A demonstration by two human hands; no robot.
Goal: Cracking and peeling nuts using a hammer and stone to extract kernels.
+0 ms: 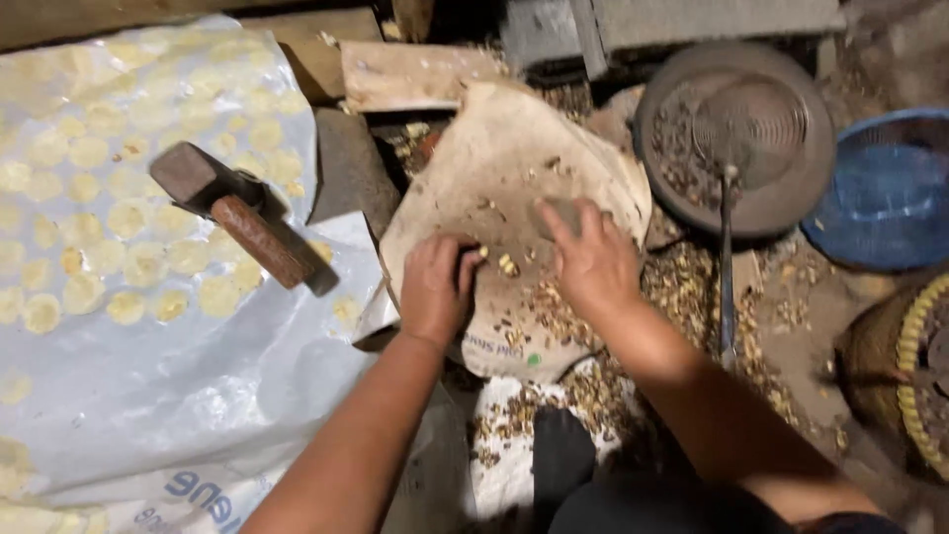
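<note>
Right now both hands work on a brown sack sheet [494, 168]: left hand [435, 287] curled loosely, fingers nearly together, touching small pale kernels [507, 264] at its middle; right hand [593, 262] fingers spread, flat, holding nothing. Flattened pale discs [129, 218] already cover much of the plastic sheet [198, 396] at left, a hammer [232, 213] on it, husks [682, 287] litter the sack's right edge; free room tight, pan [736, 138] and blue basket [885, 193] close

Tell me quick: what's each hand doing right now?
Left hand: curled shut, pinching a small pale nut piece.
Right hand: open, fingers spread, pressing on the sack, holding nothing.
</note>
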